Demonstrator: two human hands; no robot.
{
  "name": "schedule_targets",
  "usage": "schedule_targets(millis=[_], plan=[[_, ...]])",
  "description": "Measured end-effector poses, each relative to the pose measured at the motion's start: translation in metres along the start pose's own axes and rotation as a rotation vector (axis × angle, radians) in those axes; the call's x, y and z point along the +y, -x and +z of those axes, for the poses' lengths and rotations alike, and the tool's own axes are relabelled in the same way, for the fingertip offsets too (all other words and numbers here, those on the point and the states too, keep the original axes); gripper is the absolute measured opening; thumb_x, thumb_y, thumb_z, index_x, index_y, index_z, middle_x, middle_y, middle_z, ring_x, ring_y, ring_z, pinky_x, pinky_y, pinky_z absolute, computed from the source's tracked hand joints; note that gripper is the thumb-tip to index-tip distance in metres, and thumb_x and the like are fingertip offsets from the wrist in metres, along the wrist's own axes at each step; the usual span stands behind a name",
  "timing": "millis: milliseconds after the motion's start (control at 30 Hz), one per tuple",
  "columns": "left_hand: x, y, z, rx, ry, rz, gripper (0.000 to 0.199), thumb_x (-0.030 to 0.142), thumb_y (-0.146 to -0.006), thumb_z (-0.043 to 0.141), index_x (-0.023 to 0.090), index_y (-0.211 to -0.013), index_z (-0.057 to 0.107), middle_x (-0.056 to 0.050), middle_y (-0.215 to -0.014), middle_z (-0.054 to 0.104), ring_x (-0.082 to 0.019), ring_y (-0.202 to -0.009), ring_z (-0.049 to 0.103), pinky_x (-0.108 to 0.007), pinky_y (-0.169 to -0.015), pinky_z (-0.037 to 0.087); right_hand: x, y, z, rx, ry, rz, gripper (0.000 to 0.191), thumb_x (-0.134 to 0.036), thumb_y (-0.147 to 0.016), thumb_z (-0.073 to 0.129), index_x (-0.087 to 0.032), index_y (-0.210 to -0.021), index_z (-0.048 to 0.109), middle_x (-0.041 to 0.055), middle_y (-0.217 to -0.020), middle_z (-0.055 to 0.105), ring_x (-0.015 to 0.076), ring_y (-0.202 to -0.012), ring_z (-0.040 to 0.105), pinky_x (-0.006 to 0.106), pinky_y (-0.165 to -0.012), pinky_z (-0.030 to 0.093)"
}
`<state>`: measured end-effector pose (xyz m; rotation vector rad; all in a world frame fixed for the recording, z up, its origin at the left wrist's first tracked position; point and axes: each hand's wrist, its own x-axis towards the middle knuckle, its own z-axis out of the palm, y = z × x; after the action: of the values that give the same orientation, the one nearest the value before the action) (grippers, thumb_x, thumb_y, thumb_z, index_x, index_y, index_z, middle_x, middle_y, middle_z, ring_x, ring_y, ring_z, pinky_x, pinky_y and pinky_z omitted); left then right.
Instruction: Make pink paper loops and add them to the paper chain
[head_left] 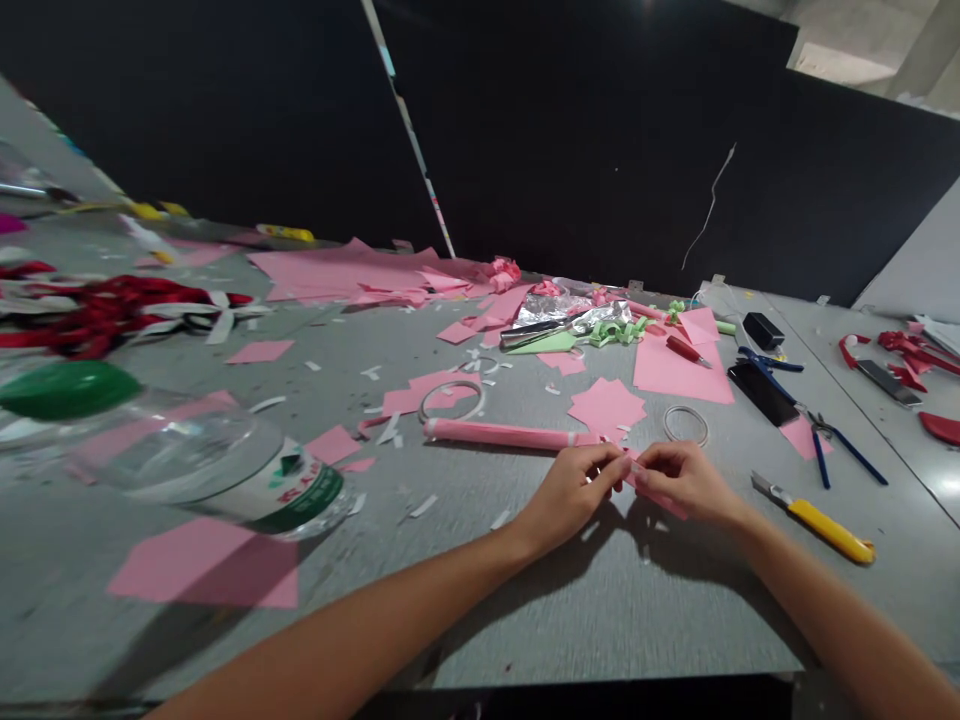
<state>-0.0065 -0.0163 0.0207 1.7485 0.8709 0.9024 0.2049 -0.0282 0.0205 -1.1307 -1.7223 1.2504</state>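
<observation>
Both hands meet above the near middle of the grey table. My left hand (574, 490) is closed, its thumb and fingertips pinching one end of a small pink paper piece (663, 500). Opposite it, my right hand (686, 482) pinches the same piece, whose lower corner sticks out beneath the fingers. Much of the paper is hidden by the fingers. Just beyond my left hand lies a long pink paper-wrapped roll (502, 435). A coil of wire (685, 425) rests behind my right hand, and a pink star-shaped paper (606, 403) lies farther back.
A yellow utility knife (829, 530) lies right of my hands, near pliers (821, 430) and a black phone (761, 392). At left, a clear bottle with a green cap (71, 388) lies close. Pink paper sheets (337, 270) and scraps spread toward the black wall (570, 130).
</observation>
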Motion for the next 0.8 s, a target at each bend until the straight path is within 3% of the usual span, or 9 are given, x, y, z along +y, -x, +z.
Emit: schedule_targets(millis=[167,300,400,500,633,800], plan=[[-0.001,0.0,-0.003,0.071,-0.069,0.07,0.026,0.037,-0.103,0.06,0.018,-0.093,0.074,-0.002,-0.08,0.073,-0.018,-0.073,0.063,-0.028,-0.067,0.045,-0.004,0.001,-0.002,0.032,0.004,0.005,0.029,-0.046,-0.092,0.076,-0.017,-0.089,0.081,0.0069,-0.082,0.079,0.0166,-0.067,0.067,0.029,-0.063,0.052],[-0.005,-0.001,-0.009,0.231,-0.322,0.407,0.012,0.026,-0.103,0.064,0.018,-0.097,0.071,-0.004,-0.089,0.072,-0.019,-0.082,0.065,-0.031,-0.077,0.049,-0.005,0.001,-0.001,0.074,0.014,0.059,0.035,-0.049,-0.093,0.075,-0.015,-0.09,0.081,0.0066,-0.075,0.076,0.0146,-0.059,0.062,0.026,-0.053,0.047],[-0.007,-0.001,-0.012,0.235,-0.624,0.635,0.013,0.018,-0.105,0.061,0.019,-0.098,0.072,-0.005,-0.093,0.074,-0.022,-0.09,0.065,-0.035,-0.082,0.045,-0.006,0.001,0.002,0.088,0.01,0.054,0.034,-0.048,-0.093,0.075,-0.015,-0.09,0.081,0.0051,-0.073,0.075,0.0137,-0.058,0.063,0.025,-0.054,0.047],[-0.008,-0.001,-0.012,0.212,-0.751,0.648,0.014,0.017,-0.106,0.06,0.018,-0.102,0.073,-0.005,-0.097,0.076,-0.023,-0.093,0.064,-0.037,-0.082,0.043,-0.007,0.001,0.006,0.112,0.034,0.015,0.03,-0.045,-0.094,0.074,-0.016,-0.089,0.082,0.0066,-0.079,0.079,0.0163,-0.066,0.069,0.027,-0.062,0.054],[-0.008,-0.001,-0.01,0.222,-0.741,0.62,0.011,0.017,-0.105,0.062,0.017,-0.103,0.073,-0.005,-0.1,0.077,-0.024,-0.095,0.065,-0.038,-0.083,0.044,-0.004,0.001,0.008,0.17,0.049,-0.031,0.025,-0.041,-0.093,0.074,-0.019,-0.094,0.085,0.0077,-0.086,0.083,0.0193,-0.075,0.073,0.031,-0.07,0.058],[-0.006,-0.001,-0.009,0.239,-0.609,0.64,0.011,0.018,-0.106,0.063,0.016,-0.103,0.073,-0.006,-0.1,0.078,-0.023,-0.096,0.067,-0.038,-0.088,0.052,-0.005,0.005,0.01,0.205,0.097,-0.048,0.025,-0.042,-0.094,0.072,-0.02,-0.093,0.085,0.0047,-0.082,0.081,0.017,-0.069,0.069,0.028,-0.065,0.056]])
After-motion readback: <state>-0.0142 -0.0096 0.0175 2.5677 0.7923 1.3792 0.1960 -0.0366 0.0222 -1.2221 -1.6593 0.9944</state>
